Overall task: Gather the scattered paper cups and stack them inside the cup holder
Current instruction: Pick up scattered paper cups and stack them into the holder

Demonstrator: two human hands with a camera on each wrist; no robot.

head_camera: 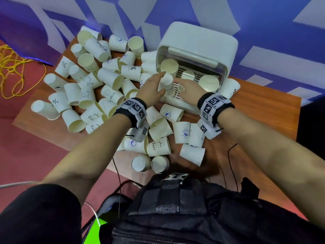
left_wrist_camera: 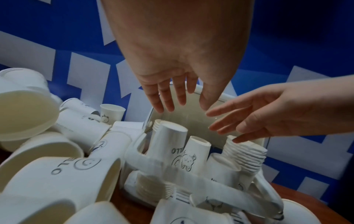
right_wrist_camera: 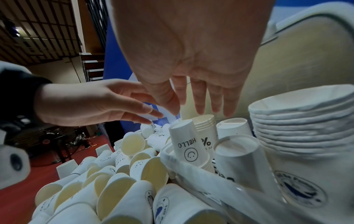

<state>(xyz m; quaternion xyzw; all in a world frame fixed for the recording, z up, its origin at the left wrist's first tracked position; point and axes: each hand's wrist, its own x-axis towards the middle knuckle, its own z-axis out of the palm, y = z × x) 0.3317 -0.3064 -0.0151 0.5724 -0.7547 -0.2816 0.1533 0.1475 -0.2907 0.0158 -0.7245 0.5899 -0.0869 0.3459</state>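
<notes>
A brown wooden table [head_camera: 263,103] carries everything, set against a blue wall with white patches [head_camera: 263,23]. On its far right side stands the white boxy plastic cup holder [head_camera: 202,41] with its clear lid raised. Spread across the left and near parts of the table lies the heap of scattered white paper cups [head_camera: 84,88], most on their sides, many printed with "HELLO", "Bear" or a percent sign.

By my reading the task is early to midway: a few stacks stand inside the holder, but dozens of cups are not yet gathered.

Both hands hover over the holder's open front. The left hand [head_camera: 151,88] has its fingers straight and spread beside an upturned white "HELLO" cup [head_camera: 167,85] topping a stack in the holder; the right hand [head_camera: 188,88] is likewise flat-fingered and holds nothing. Whether either touches the cup, I cannot tell.

The head view alone shows the size of the heap and the yellow cord [head_camera: 14,71] on the red floor. The left wrist view shows what it hides: a tall ribbed stack of nested cups [left_wrist_camera: 247,156] at the holder's right side, just below the right hand's fingertips [left_wrist_camera: 237,140]. The right wrist view shows another nested stack behind the "HELLO" cup.
</notes>
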